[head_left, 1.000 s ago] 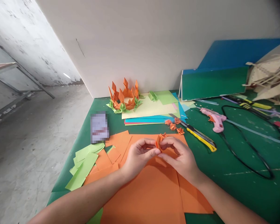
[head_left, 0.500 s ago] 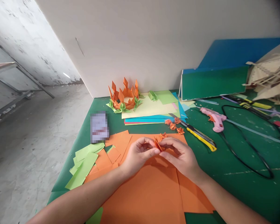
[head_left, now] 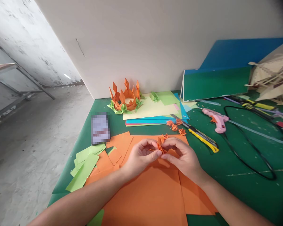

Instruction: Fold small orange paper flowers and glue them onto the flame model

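Head view. Pinching orange piece between fingertips of left hand and right hand, both closed on it, just above orange sheet. Noted right of sheet: knife, glue gun. Beyond sheet: crown. Left of sheet: green scraps.

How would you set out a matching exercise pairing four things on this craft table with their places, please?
1 folded orange piece
2 glue gun
3 utility knife
4 paper crown

A at the back, near the wall
B pinched between left hand and right hand
C pink, lying on the green mat
D yellow-handled, beside small orange folds

Pairs: 1-B, 2-C, 3-D, 4-A.
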The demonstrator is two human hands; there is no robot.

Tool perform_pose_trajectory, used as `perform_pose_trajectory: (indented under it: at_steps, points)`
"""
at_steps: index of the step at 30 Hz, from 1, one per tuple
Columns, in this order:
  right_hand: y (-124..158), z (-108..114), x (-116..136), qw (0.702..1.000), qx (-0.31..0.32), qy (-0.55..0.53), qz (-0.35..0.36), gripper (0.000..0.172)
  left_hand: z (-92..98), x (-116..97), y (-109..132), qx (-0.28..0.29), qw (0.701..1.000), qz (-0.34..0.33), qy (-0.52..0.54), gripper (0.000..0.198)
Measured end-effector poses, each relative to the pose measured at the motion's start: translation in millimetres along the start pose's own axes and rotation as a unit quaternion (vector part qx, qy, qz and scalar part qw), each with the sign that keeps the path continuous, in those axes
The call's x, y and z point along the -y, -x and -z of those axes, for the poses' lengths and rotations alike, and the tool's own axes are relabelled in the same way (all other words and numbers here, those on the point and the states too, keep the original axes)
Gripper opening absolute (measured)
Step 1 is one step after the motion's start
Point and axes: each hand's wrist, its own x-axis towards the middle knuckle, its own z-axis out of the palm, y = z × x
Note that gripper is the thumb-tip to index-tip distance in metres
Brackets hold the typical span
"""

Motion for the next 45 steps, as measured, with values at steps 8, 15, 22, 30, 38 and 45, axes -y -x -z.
perform_pose_trajectory:
  at_steps: [8,15,22,30,38,45]
  points:
    - [-0.3,-3.2,3.3,0.998,-0.013,0.053,0.036,0.010,3.1,3.5,1.8,-0.044,0.991,-0.049,-0.119,0.022]
    - [-0.7,-4.2,6.2,0.995,-0.018,0.080,0.065,0.009,4.3,6.9,0.0,-0.033,0.964,-0.182,-0.190,0.013]
    - [-0.8,-6.9,7.6,0.989,-0.027,0.112,0.097,0.013,3.7,12.9,1.9,-0.025,0.974,-0.168,-0.150,0.010]
    - [0.0,-8.1,7.8,0.978,-0.036,0.170,0.118,0.011,-2.2,8.3,4.7,-0.047,0.977,-0.118,-0.171,0.009]
    - [-1.1,-3.7,2.3,0.977,-0.073,0.183,0.082,0.006,-3.3,8.8,2.7,-0.091,0.975,-0.095,-0.179,0.013]
    - [-1.5,-6.1,8.6,0.976,-0.039,0.158,0.141,0.014,-5.3,11.3,3.2,-0.059,0.988,-0.100,-0.105,0.018]
